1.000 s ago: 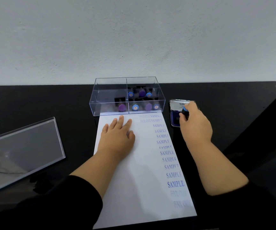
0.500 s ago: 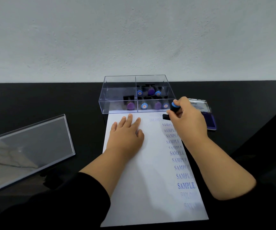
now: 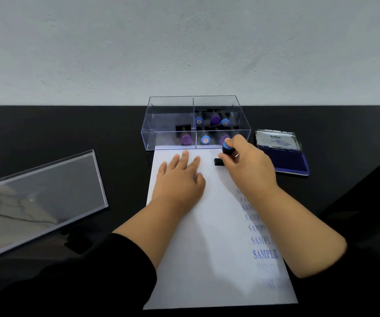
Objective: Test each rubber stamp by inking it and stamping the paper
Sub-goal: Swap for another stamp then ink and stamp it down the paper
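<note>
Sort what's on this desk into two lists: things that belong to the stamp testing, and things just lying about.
In use:
- blue-capped stamp, in the right hand
- paper, held flat by the left hand
- ink pad, open
- clear box of stamps

Lying about:
- clear lid, on the black desk

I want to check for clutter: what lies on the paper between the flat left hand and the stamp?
Only bare white paper between left hand and stamp, per the head view.
</note>
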`<state>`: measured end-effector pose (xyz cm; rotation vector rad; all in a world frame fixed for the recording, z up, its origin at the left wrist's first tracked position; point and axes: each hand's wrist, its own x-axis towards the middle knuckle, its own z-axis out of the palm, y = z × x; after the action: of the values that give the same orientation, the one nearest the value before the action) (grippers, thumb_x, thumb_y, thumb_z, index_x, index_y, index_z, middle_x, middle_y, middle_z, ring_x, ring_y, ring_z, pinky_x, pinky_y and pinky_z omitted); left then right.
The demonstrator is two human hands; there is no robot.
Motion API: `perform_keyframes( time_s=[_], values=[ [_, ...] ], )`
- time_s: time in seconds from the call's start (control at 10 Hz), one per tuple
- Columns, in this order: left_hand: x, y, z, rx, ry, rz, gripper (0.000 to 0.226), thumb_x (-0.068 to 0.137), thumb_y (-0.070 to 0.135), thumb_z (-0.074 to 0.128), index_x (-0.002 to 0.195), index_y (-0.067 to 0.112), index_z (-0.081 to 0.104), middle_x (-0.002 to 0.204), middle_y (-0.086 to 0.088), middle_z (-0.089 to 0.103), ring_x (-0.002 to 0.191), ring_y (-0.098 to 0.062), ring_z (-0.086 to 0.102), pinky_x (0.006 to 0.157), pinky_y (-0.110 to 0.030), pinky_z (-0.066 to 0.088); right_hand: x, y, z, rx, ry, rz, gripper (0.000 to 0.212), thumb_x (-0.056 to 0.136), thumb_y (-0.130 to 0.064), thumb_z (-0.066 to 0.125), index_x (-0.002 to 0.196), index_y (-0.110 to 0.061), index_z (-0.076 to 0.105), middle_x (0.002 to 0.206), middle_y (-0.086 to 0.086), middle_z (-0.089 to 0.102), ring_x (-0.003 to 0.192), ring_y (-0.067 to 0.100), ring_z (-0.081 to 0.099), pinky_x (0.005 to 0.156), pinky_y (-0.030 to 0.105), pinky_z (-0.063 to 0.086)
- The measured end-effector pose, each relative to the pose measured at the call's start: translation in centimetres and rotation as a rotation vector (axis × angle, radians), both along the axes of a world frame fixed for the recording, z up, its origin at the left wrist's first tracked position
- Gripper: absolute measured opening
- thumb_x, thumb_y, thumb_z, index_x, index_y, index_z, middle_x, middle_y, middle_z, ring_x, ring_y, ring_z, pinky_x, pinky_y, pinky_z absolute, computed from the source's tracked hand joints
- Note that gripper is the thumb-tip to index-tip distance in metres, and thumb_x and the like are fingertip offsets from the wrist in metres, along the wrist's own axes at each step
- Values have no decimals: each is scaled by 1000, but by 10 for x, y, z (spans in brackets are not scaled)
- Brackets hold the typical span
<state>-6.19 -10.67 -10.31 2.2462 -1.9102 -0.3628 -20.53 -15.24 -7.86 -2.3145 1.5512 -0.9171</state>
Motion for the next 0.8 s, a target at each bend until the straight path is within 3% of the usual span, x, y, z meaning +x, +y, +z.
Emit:
perform_keyframes(
  time_s=[0.3,0.8],
  values=[
    [0,0,-1,-4,-1,-1,52,101,34,21,152,32,10,160,4,-3,147,-14,-5,117,-36,-6,6,1,-8,-16,66,-16,18,93,-23,53,108,-14,54,98,5,64,81,26,58,67,38,50],
    [0,0,-1,-9,-6,-1,53,101,34,21,152,32,10,160,3,-2,147,-15,-5,117,-36,-6,0,-1,-6,1,-10,-2,22,92,-26,56,112,-17,53,96,1,63,83,22,58,67,32,45]
  ],
)
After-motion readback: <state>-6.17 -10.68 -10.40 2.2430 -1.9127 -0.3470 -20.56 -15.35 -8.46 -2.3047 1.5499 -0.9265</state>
